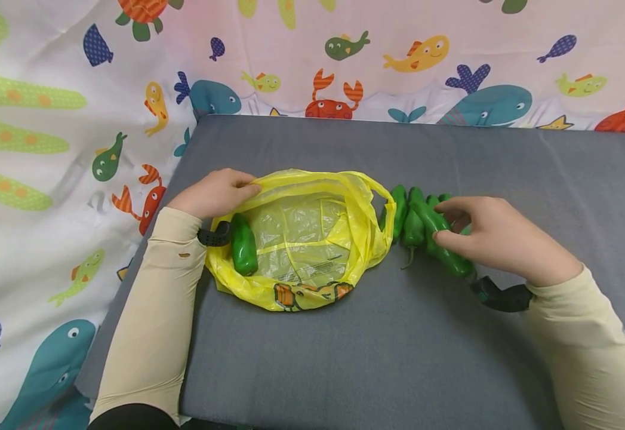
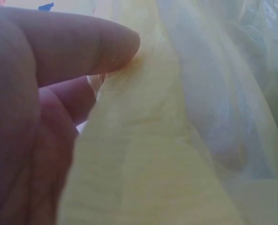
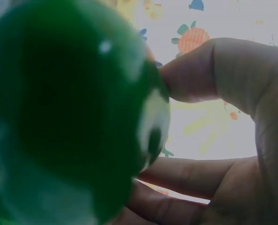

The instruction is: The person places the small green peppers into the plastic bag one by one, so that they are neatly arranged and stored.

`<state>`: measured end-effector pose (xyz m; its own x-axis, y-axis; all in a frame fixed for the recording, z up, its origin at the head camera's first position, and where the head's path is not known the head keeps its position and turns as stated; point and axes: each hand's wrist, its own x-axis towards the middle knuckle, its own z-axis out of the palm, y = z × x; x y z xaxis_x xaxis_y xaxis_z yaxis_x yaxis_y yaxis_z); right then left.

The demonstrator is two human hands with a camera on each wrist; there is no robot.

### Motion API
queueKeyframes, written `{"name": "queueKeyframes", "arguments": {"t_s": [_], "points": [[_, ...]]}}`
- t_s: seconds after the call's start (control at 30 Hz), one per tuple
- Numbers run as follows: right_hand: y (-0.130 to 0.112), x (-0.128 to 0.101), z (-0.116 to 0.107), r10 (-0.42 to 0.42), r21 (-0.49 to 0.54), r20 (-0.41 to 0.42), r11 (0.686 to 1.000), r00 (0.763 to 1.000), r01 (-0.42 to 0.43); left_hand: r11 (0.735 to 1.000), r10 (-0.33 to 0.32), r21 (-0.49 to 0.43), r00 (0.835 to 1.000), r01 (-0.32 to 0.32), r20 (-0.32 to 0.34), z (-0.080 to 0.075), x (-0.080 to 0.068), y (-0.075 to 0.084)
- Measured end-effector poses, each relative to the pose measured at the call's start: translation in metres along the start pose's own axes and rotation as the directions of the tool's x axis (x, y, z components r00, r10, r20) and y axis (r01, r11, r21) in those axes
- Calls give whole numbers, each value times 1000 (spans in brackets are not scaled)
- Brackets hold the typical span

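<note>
My left hand (image 1: pixel 216 192) pinches the thin, floppy yellow plastic bag (image 1: pixel 301 239) rim | right hand (image 1: pixel 492 236) grips a green pepper (image 1: pixel 441 239) mid-body (light, firm, glossy-slick, I judge).

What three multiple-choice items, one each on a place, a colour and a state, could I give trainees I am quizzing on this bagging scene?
1. Where does the single glossy green pepper lie?
A. inside the crinkled yellow plastic bag
B. on the grey padded table
C. in the left hand

2. What colour is the bag?
A. blue
B. yellow
C. white

3. What is the right hand doing?
A. resting flat
B. holding the bag
C. gripping a long green pepper

Answers: 1 A, it lies within the bag's left side. 2 B, yellow film in head and left wrist views. 3 C, thumb and fingers curl round it.
</note>
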<state>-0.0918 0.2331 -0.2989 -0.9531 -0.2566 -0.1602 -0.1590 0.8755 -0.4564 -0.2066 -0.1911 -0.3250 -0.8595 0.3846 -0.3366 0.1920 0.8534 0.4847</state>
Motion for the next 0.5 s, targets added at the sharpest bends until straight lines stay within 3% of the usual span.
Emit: {"name": "queueKeyframes", "arguments": {"t_s": [0.5], "points": [[-39, 17, 8, -47, 75, 7, 996, 999, 46, 1000, 13, -1, 1000, -13, -4, -1, 0, 0]]}}
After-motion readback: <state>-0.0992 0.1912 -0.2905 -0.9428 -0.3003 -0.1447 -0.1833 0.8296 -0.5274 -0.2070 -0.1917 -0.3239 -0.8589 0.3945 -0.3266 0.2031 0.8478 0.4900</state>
